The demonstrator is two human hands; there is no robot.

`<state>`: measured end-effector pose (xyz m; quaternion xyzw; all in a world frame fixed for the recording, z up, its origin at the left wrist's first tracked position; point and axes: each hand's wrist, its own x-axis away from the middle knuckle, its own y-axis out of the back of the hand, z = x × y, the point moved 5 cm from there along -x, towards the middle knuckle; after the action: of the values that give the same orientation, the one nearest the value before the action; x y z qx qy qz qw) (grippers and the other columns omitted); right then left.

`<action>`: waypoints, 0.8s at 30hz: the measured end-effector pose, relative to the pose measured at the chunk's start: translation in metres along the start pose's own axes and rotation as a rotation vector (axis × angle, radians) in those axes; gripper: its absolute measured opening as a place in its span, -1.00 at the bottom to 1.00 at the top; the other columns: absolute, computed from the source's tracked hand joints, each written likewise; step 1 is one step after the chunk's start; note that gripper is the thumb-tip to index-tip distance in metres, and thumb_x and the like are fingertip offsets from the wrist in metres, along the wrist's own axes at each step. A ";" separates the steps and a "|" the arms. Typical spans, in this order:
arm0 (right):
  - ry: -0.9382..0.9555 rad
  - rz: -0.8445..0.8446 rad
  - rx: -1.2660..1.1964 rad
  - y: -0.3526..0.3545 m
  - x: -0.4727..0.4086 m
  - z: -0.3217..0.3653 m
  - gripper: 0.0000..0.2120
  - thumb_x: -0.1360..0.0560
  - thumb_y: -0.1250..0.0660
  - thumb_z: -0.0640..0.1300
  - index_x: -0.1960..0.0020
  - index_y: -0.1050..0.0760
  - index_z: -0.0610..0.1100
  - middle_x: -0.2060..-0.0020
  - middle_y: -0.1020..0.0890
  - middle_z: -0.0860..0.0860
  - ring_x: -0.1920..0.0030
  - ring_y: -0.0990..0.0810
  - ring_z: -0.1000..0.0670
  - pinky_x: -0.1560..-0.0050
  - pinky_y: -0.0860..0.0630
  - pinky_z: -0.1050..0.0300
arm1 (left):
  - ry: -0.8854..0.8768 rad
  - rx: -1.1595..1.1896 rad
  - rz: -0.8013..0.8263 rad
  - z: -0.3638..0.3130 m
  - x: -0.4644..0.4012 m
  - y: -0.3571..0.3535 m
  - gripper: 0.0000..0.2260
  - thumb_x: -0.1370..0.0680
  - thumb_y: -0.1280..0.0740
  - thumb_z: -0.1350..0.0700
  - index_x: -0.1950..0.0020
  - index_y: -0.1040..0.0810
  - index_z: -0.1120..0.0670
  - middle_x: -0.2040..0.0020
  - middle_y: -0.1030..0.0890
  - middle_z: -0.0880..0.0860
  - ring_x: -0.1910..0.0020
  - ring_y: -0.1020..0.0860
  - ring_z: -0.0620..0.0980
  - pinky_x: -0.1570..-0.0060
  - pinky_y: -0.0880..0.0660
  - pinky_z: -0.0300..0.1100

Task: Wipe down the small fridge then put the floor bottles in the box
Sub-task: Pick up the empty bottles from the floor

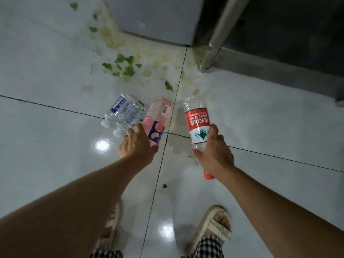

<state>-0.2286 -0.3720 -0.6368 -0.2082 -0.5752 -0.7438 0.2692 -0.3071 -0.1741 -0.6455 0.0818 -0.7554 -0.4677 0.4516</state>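
Note:
My left hand (136,144) grips a pink bottle (158,118) with a blue and peach label, its base pointing away from me. Crumpled clear bottles with blue labels (123,110) sit just left of it, touching my fingers; whether I hold them I cannot tell. My right hand (214,153) grips a clear water bottle with a red and white label (198,125), red cap toward my wrist. Both bottles hang above the tiled floor (55,127). The white base of the small fridge (160,17) stands at the top centre. No box is in view.
Green leaf scraps (124,65) and yellowish stains litter the tiles in front of the fridge. A metal leg (217,34) and dark steel unit stand at the top right. My sandalled feet (214,228) are at the bottom.

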 end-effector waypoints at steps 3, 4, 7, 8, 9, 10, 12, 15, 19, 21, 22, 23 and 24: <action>-0.008 -0.006 0.003 0.034 0.037 0.032 -0.11 -0.44 -0.41 0.08 -0.51 0.10 -0.10 -0.23 -0.42 -0.16 -0.14 -0.54 -0.13 -0.01 -0.54 0.00 | -0.045 -0.011 0.015 0.004 0.029 0.052 -0.37 -0.42 -0.42 -0.07 -0.35 -0.19 0.07 -0.16 -0.43 0.15 -0.12 -0.46 0.15 0.02 -0.42 -0.02; -0.015 -0.010 0.000 0.046 0.051 0.043 -0.11 -0.44 -0.41 0.09 -0.51 0.11 -0.10 -0.23 -0.42 -0.15 -0.14 -0.53 -0.12 -0.01 -0.53 0.00 | -0.057 -0.018 0.020 0.007 0.039 0.070 -0.37 -0.42 -0.41 -0.08 -0.36 -0.19 0.06 -0.17 -0.43 0.15 -0.13 -0.47 0.15 0.02 -0.42 -0.02; -0.023 -0.026 -0.023 0.082 0.099 0.075 -0.11 -0.45 -0.40 0.09 -0.51 0.11 -0.09 -0.23 -0.42 -0.14 -0.14 -0.53 -0.11 -0.01 -0.52 0.00 | -0.095 -0.042 0.017 0.016 0.072 0.128 -0.35 -0.42 -0.41 -0.09 -0.38 -0.17 0.05 -0.18 -0.42 0.14 -0.14 -0.47 0.14 0.03 -0.43 -0.04; -0.027 -0.029 -0.037 0.094 0.115 0.084 -0.12 -0.45 -0.40 0.08 -0.51 0.10 -0.09 -0.23 -0.42 -0.14 -0.14 -0.53 -0.12 -0.02 -0.53 -0.01 | -0.113 -0.056 0.015 0.018 0.083 0.148 -0.34 -0.42 -0.41 -0.09 -0.39 -0.17 0.05 -0.19 -0.42 0.14 -0.15 -0.47 0.13 0.03 -0.42 -0.04; -0.033 -0.031 -0.048 0.107 0.131 0.093 -0.13 -0.45 -0.40 0.07 -0.51 0.10 -0.09 -0.22 -0.42 -0.14 -0.13 -0.54 -0.12 -0.04 -0.55 -0.03 | -0.135 -0.073 0.011 0.019 0.094 0.169 -0.34 -0.42 -0.41 -0.09 -0.40 -0.16 0.04 -0.20 -0.42 0.13 -0.16 -0.46 0.13 0.03 -0.42 -0.05; -0.039 -0.035 -0.050 0.121 0.148 0.101 -0.14 -0.45 -0.40 0.07 -0.50 0.09 -0.08 -0.21 -0.43 -0.14 -0.13 -0.54 -0.12 -0.06 -0.55 -0.05 | -0.158 -0.091 0.004 0.019 0.105 0.189 -0.34 -0.42 -0.41 -0.08 -0.40 -0.16 0.04 -0.20 -0.42 0.12 -0.16 -0.46 0.12 0.02 -0.42 -0.05; -0.048 -0.054 -0.034 0.148 0.182 0.115 -0.15 -0.45 -0.40 0.07 -0.50 0.09 -0.07 -0.20 -0.44 -0.12 -0.11 -0.55 -0.10 -0.06 -0.56 -0.05 | -0.214 -0.125 -0.008 0.017 0.127 0.228 -0.33 -0.43 -0.40 -0.09 -0.41 -0.16 0.04 -0.21 -0.42 0.11 -0.18 -0.45 0.11 -0.02 -0.43 -0.05; -0.064 -0.112 -0.025 0.190 0.232 0.131 -0.16 -0.46 -0.39 0.06 -0.50 0.08 -0.06 -0.20 -0.44 -0.10 -0.10 -0.56 -0.07 -0.03 -0.58 0.00 | -0.315 -0.175 -0.039 0.007 0.161 0.283 -0.35 -0.43 -0.40 -0.11 -0.39 -0.18 0.04 -0.22 -0.44 0.11 -0.17 -0.46 0.10 -0.04 -0.46 -0.05; -0.124 -0.217 -0.056 0.244 0.304 0.133 -0.16 -0.46 -0.39 0.06 -0.51 0.10 -0.04 -0.22 -0.44 -0.08 -0.13 -0.55 -0.05 -0.01 -0.54 0.07 | -0.483 -0.230 -0.076 -0.015 0.211 0.345 -0.35 -0.39 -0.42 -0.15 -0.36 -0.23 0.02 -0.22 -0.47 0.08 -0.16 -0.49 0.10 -0.05 -0.47 -0.03; -0.177 -0.275 -0.083 0.264 0.342 0.125 -0.15 -0.46 -0.39 0.06 -0.51 0.09 -0.03 -0.24 -0.44 -0.08 -0.16 -0.54 -0.06 -0.04 -0.53 0.06 | -0.571 -0.279 -0.093 -0.028 0.235 0.368 -0.37 -0.38 -0.42 -0.15 -0.34 -0.25 0.02 -0.21 -0.48 0.07 -0.16 -0.49 0.09 -0.06 -0.46 -0.04; -0.210 -0.304 -0.099 0.273 0.362 0.120 -0.15 -0.46 -0.39 0.06 -0.51 0.10 -0.03 -0.25 -0.44 -0.08 -0.16 -0.53 -0.06 -0.05 -0.53 0.05 | -0.615 -0.323 -0.101 -0.036 0.248 0.378 -0.38 -0.39 -0.42 -0.15 -0.33 -0.25 0.03 -0.20 -0.47 0.07 -0.16 -0.49 0.09 -0.07 -0.46 -0.03; -0.241 -0.330 -0.117 0.281 0.382 0.114 -0.15 -0.46 -0.39 0.05 -0.51 0.09 -0.03 -0.24 -0.44 -0.08 -0.16 -0.53 -0.07 -0.05 -0.53 0.04 | -0.654 -0.368 -0.110 -0.045 0.262 0.386 -0.39 -0.40 -0.41 -0.15 -0.32 -0.25 0.05 -0.20 -0.47 0.08 -0.16 -0.49 0.10 -0.07 -0.46 -0.03; -0.271 -0.357 -0.136 0.288 0.402 0.107 -0.16 -0.45 -0.39 0.05 -0.51 0.09 -0.03 -0.24 -0.44 -0.09 -0.16 -0.53 -0.07 -0.05 -0.53 0.04 | -0.688 -0.403 -0.118 -0.053 0.276 0.393 -0.39 -0.40 -0.40 -0.14 -0.31 -0.25 0.06 -0.19 -0.47 0.09 -0.16 -0.49 0.10 -0.07 -0.47 -0.03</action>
<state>-0.3524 -0.3891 -0.1468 -0.2186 -0.5824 -0.7820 0.0390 -0.3089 -0.1425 -0.1630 -0.1264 -0.7494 -0.6319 0.1518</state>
